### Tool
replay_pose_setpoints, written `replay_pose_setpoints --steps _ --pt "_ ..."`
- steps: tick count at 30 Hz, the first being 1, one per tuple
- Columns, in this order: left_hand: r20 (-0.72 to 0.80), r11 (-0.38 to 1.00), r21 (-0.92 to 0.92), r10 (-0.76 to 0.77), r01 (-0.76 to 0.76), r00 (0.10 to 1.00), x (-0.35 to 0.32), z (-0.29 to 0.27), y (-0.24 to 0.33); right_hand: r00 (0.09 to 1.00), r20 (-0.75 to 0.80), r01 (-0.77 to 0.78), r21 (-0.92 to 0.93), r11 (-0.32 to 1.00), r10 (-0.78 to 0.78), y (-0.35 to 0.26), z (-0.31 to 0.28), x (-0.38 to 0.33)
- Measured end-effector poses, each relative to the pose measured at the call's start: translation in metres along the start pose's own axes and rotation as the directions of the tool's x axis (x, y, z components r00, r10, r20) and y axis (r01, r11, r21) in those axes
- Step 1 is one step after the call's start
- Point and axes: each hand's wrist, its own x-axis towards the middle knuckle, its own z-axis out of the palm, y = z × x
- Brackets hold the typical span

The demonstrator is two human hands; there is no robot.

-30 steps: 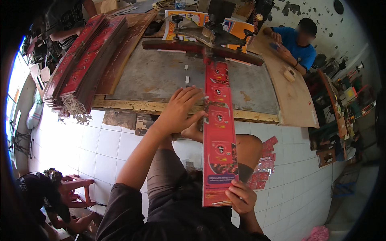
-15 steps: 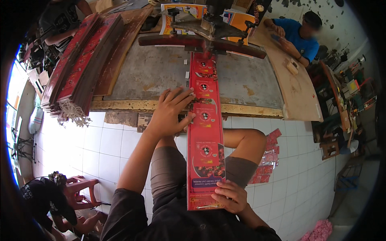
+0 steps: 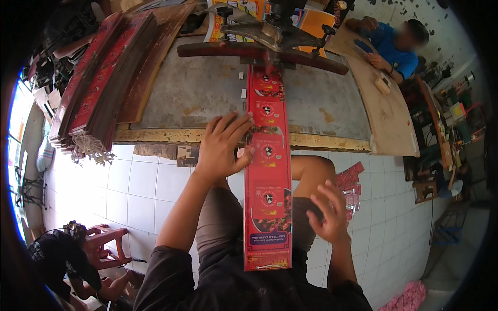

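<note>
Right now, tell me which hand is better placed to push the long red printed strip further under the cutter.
Probably the left. The left hand lies flat against the red printed strip at the table edge, fingers on its left side. The right hand hangs open beside the strip's near end, not gripping it.

White square floor tiles [image 3: 129, 181] run under a worn grey worktable [image 3: 207, 93] edged in pale wood. Bright daylight floods in at the left, perhaps from a window. A stained whitish wall [image 3: 415, 10] stands behind, and a small red stool [image 3: 106, 243] sits lower left
</note>
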Motion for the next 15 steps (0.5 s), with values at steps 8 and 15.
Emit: replay_pose_setpoints --steps 8,15 --pt "-0.003 1.000 -0.009 -0.007 0.007 1.000 0.002 0.000 0.001 0.995 -0.092 -0.031 0.026 0.999 0.034 0.038 0.047 0.129" --pt "0.005 0.999 -0.034 -0.035 0.036 0.999 0.003 -0.001 0.001 1.000 0.000 0.013 -0.053 0.999 -0.013 0.055 0.082 0.183"
